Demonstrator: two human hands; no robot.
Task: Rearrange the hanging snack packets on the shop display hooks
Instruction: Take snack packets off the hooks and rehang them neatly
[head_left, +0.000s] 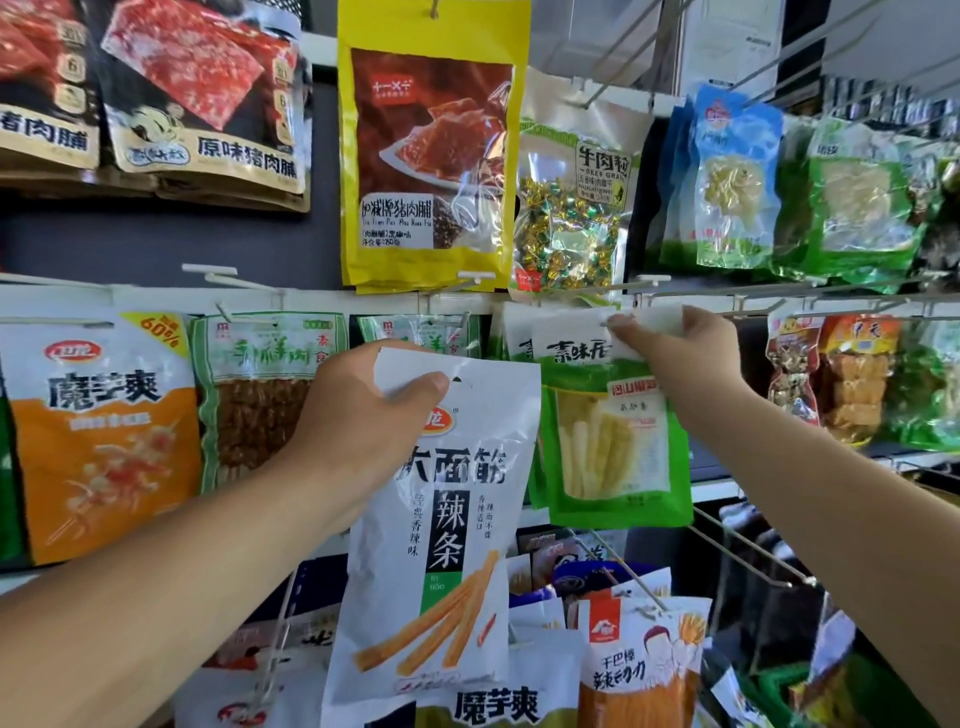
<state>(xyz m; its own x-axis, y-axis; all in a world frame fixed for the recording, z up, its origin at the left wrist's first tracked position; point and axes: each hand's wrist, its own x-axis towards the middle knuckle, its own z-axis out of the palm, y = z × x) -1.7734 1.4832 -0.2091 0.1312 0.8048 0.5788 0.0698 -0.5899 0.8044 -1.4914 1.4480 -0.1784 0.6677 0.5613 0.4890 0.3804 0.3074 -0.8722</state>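
Hands (363, 410) (670, 348) on glossy flat plastic packets (441, 519)

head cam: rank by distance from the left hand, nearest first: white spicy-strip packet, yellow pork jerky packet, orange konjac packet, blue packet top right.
1. white spicy-strip packet: held in the left hand.
2. orange konjac packet: to its left.
3. yellow pork jerky packet: above.
4. blue packet: upper right, farthest.

Bright even light, soft blur, warped edges
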